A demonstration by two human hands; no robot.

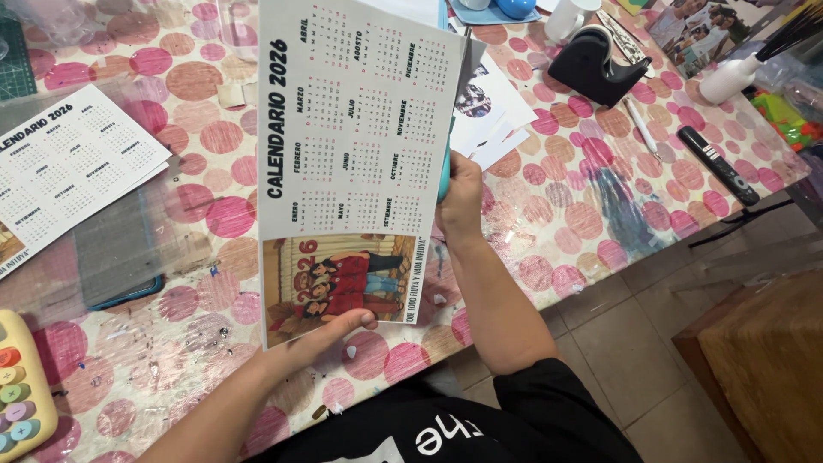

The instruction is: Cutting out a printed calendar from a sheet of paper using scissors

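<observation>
Here we find the left hand (330,330) pinching the calendar sheet's (360,146) lower edge, while the right hand (460,195) closes on teal scissors (445,167) at its side edge; the sheet is held above the table (557,223).

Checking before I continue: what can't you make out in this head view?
- Turquoise tool in right hand: mostly hidden behind calendar sheet.
- Left hand: fingers under the sheet's bottom edge.
- Yellow calculator: cut off by left frame edge.

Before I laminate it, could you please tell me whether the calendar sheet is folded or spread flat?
Spread flat: the calendar sheet shows no fold, held between the left hand and right hand.
</observation>
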